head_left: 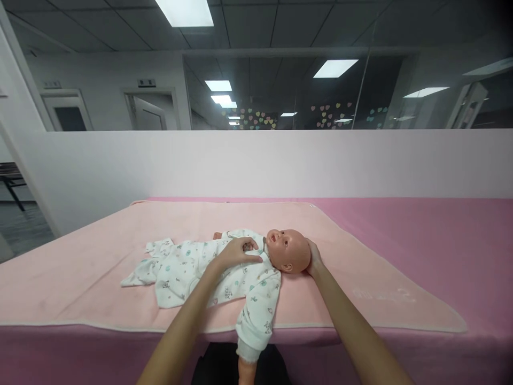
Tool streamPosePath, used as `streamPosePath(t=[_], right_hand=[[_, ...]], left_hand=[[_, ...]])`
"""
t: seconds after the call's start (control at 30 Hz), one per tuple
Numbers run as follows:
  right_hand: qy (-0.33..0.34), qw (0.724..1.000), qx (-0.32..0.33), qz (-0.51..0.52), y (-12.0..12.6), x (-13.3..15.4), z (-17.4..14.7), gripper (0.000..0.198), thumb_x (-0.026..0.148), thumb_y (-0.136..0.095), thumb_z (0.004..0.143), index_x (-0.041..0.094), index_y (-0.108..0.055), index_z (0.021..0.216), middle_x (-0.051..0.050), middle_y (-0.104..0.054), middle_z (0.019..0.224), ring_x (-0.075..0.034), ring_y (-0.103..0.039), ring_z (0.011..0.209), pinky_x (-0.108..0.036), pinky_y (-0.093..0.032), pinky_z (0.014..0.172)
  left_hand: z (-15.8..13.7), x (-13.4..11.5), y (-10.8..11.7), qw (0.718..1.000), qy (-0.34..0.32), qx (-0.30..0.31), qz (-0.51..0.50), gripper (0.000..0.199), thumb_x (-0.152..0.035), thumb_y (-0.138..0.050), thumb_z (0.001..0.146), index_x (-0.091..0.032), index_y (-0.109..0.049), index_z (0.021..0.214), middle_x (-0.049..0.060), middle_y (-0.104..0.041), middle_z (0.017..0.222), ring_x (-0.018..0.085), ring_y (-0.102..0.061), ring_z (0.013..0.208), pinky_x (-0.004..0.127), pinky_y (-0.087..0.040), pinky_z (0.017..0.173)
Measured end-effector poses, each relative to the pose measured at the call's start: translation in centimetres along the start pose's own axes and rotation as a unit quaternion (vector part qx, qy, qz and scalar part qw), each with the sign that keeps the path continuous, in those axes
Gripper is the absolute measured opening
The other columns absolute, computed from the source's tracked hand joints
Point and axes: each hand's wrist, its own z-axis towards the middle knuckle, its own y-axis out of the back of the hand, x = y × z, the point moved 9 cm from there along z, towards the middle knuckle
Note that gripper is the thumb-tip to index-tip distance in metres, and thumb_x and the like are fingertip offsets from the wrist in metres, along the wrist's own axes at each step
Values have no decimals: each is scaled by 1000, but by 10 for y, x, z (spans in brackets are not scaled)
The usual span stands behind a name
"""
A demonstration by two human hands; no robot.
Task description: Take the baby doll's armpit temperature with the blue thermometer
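Observation:
A baby doll point(289, 250) lies on its back across the pale pink blanket point(100, 256), its head toward the right. It wears a white printed baby outfit point(188, 264), with the leg ends flat at the left and one sleeve hanging over the table's front edge. My left hand point(239, 252) rests on the doll's chest near the collar, thumb and curved fingers apart. Against the crown of the doll's head, my right hand point(315, 258) is cupped; its fingers are partly hidden behind the head.
Under the blanket a pink cloth point(452, 251) covers the table and drops over its front edge. A white half wall point(280, 163) with glass above it stands behind the table. At the far left is a dark-legged piece of furniture point(14, 184).

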Motion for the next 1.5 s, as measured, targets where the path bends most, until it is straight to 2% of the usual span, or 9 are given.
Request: streamPosePath(t=[0.27,0.4,0.5,0.6,0.8,0.9,1.13,1.33,1.5], right_hand=[[0,1000,-30,-6,3,-2,-1,37,35,-46,75,15,-61,102,-11,-65,101,-29,-59,96,-47,-43,87],[132,977,-160,-48,23,32,-17,22,26,-49,71,14,-64,81,-7,-68,75,-23,-63,77,-40,-48,79],[335,897,-270,-98,17,74,-60,12,22,-53,67,15,-62,72,-2,-64,65,-17,-60,67,-34,-48,75],[453,808,-219,-307,-53,85,-94,14,27,-54,69,16,-63,71,-5,-65,74,-19,-58,75,-35,-46,76],[423,492,-6,-761,-196,2,-58,21,9,-51,72,20,-66,80,-9,-54,121,-27,-40,118,-50,-17,103],[375,455,-30,-807,-202,-8,-25,28,-4,-46,68,16,-64,74,-15,-56,117,-31,-37,120,-56,-8,102],[421,371,-127,-818,-171,23,-105,22,6,-44,77,17,-62,85,-12,-58,107,-27,-41,113,-52,-15,101],[392,397,-236,-796,-45,35,-188,30,29,-33,87,21,-61,83,-7,-64,88,-22,-55,86,-36,-39,78],[360,366,-257,-819,21,18,-188,29,26,-33,85,22,-61,83,-7,-65,84,-22,-58,82,-35,-40,75]], left_hand=[[-5,29,35,974,63,-162,-146,35,-48,-62,64,-13,-64,67,-2,-50,55,9,-41,53,22,-30,51],[-10,50,41,943,122,-202,-233,38,-46,-64,62,-12,-67,79,3,-60,63,12,-49,58,23,-36,55],[-9,53,40,938,119,-204,-255,37,-43,-66,61,-12,-68,80,5,-64,69,14,-54,64,25,-40,59],[-8,52,38,938,107,-196,-263,37,-44,-65,62,-12,-68,80,6,-65,70,15,-56,66,26,-42,61],[-8,48,36,928,95,-189,-308,35,-41,-69,59,-12,-67,78,5,-65,71,14,-56,65,25,-42,62],[-8,48,36,928,93,-186,-310,32,-41,-69,60,-13,-67,75,3,-64,68,12,-54,62,24,-40,60],[-8,34,40,959,48,-204,-190,33,-45,-62,66,-14,-68,70,0,-57,56,10,-45,55,23,-33,54],[-2,17,10,996,13,-63,-60,45,-55,-52,71,-13,-66,57,-2,-44,42,8,-36,44,24,-24,47],[-5,6,10,995,-4,-86,43,40,-55,-60,63,-16,-65,56,-4,-36,40,8,-32,43,24,-19,46]])
